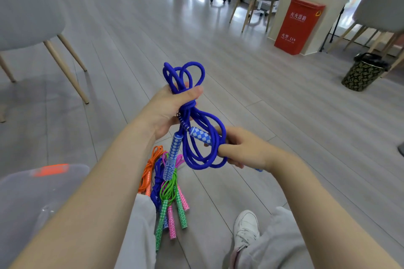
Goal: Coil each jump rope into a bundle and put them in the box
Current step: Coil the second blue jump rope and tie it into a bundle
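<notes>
Blue jump rope (197, 137), partly coiled, is held up in front of a seated person. Their left hand (172, 111) grips the bundle at its middle, loops sticking out above the fist. Their right hand (242, 148) curls around the lower loops and one patterned handle; the other handle hangs down. Orange, blue, green and pink ropes (166, 194) lie piled on the grey floor (284, 116) below.

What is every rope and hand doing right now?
Blue jump rope: looped in a bundle, held up in both hands.
Left hand: grips the bundle's middle.
Right hand: holds the lower loops.
Other jump ropes: lying bundled on the floor.
</notes>
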The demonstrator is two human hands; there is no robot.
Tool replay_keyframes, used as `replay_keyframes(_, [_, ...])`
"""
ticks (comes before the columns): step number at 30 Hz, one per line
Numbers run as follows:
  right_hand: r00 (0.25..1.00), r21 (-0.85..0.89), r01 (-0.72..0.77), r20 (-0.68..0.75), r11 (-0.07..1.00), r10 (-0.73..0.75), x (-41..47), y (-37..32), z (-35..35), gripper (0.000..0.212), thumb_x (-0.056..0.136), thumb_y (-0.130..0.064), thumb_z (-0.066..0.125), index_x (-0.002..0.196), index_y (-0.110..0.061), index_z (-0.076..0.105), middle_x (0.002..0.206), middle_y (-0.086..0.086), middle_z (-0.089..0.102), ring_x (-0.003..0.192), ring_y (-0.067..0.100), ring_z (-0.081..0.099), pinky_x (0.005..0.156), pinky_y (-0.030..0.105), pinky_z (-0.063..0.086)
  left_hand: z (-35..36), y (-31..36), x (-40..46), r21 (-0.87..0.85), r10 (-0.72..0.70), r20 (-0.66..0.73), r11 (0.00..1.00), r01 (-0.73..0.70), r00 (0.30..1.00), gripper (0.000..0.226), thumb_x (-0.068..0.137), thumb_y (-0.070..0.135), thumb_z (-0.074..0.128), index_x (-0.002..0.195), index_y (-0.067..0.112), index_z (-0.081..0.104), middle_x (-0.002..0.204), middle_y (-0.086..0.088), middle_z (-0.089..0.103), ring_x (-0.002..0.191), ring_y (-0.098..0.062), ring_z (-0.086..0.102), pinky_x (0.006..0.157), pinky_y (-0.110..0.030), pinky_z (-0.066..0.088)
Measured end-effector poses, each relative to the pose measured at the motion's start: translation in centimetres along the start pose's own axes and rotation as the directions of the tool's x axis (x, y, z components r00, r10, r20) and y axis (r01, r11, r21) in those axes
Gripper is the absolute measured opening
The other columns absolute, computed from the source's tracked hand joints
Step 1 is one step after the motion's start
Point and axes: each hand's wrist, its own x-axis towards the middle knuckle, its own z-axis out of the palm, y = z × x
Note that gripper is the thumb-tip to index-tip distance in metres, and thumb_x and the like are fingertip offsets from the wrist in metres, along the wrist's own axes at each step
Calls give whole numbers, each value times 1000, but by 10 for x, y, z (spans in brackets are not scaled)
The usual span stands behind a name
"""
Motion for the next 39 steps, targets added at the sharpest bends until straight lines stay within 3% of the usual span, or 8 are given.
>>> replay_keyframes(3, [1000, -99, 25, -3, 995, -25, 1, 1, 6, 22, 87, -16, 53, 107, -19, 62, 69, -8, 53, 57, 6, 44, 51, 21, 39, 8, -5, 4, 12, 35, -177, 999, -33, 984, 21, 77, 27, 75, 88, 18, 61, 71, 2, 57, 70, -16, 55, 59, -26, 47])
replay_keyframes(5, [999, -129, 12, -40, 992, -18, 3, 2, 6, 18, 92, -16, 51, 104, -22, 63, 62, -15, 51, 53, 1, 44, 51, 15, 37, 6, -2, 9, -199, -22, -266, 979, -33, 964, 11, 78, 25, 67, 76, 18, 59, 65, 4, 56, 73, -18, 54, 61, -25, 43])
replay_keyframes(10, [991, 18, -71, -116, 997, 72, 3, 8, -2, 41, 95, -58, 38, 92, -26, 63, 67, 4, 44, 57, 18, 36, 48, 28, 31, -19, 9, 14, -648, -152, -120, 761, 39, 981, 21, 92, 23, 53, 72, 17, 54, 88, -1, 71, 97, -21, 63, 94, -32, 47])
replay_keyframes(13, [979, 16, -95, -177, 995, 97, 3, 13, -7, 58, 95, -65, 28, 82, -20, 62, 64, 4, 45, 55, 19, 35, 46, 26, 32, -29, 6, 17, -678, -166, -166, 735, 10, 972, 16, 95, 24, 53, 82, 16, 54, 91, -1, 72, 99, -19, 63, 92, -32, 51])
replay_keyframes(17, [956, -147, -188, -256, 971, 146, 5, 22, -12, 53, 94, -63, 34, 69, -19, 50, 59, -5, 47, 50, 10, 39, 52, 25, 35, -40, 4, 20, -692, -186, -230, 721, -26, 955, 21, 98, 29, 52, 81, 16, 50, 90, 0, 71, 96, -18, 63, 80, -31, 55])
replay_keyframes(21, [904, -308, -302, -392, 902, 169, 10, 33, -15, 69, 75, -86, 30, 64, -19, 42, 62, -1, 45, 57, 16, 40, 60, 31, 34, -47, 2, 22, -692, -213, -283, 721, -45, 935, 18, 98, 28, 52, 85, 16, 49, 89, -1, 70, 93, -18, 63, 85, -33, 55])
replay_keyframes(28, [849, -326, -423, -467, 845, 245, 10, 46, -27, 67, 79, -85, 28, 69, -20, 42, 65, 2, 44, 60, 20, 38, 64, 32, 30, -53, -4, 24, -703, -196, -368, 698, -134, 909, 11, 96, 20, 55, 88, 12, 52, 82, -3, 63, 69, -12, 65, 70, -30, 57])
replay_keyframes(39, [817, -333, -448, -529, 830, 228, 12, 52, -37, 66, 84, -80, 27, 70, -17, 39, 66, 5, 42, 61, 20, 35, 64, 34, 27, -41, 3, 9, -613, -71, -558, 706, -353, 827, 21, 98, 14, 50, 77, 16, 51, 67, 0, 53, 66, -18, 55, 76, -37, 52])
